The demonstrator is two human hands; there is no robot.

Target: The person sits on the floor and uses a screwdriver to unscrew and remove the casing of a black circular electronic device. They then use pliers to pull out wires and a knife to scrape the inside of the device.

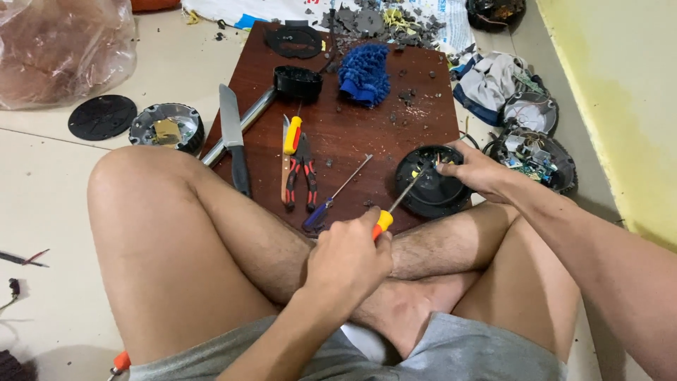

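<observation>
The left hand (pixel 347 259) sat low in the centre of the frame, above the crossed legs, its fingers curled tight around the orange-and-yellow handle of a screwdriver (pixel 392 209). The forearm came up from the bottom edge, wrist bent slightly inward. The shaft slanted up and to the right, and its tip reached into the round black casing (pixel 431 190) at the right of centre. The right hand (pixel 477 169) came in from the lower right on a long bare forearm and was clamped on the casing's upper right rim, fingers spread over the edge, holding it steady on the near right corner of the board.

That dark red wooden board (pixel 367 134) lay on a pale tiled floor (pixel 42 183) and filled the upper middle of the frame. On it lay a knife (pixel 233 137) at the left, red-handled pliers (pixel 301 173) beside a yellow-handled tool, a thin blue-handled screwdriver (pixel 337 191) near the centre, a black-headed mallet (pixel 293 85) with a metal handle, and a blue fluffy mitt (pixel 364 73) toward the top. Grey crumbs and chips were scattered over the board's upper part. On the floor at the left were a flat black disc (pixel 102 116) and an opened round casing (pixel 168 127); at the right, more opened casings with wiring (pixel 539 152) lay beside a yellow-green wall (pixel 620 92). A clear plastic bag (pixel 60 49) filled the upper left corner.
</observation>
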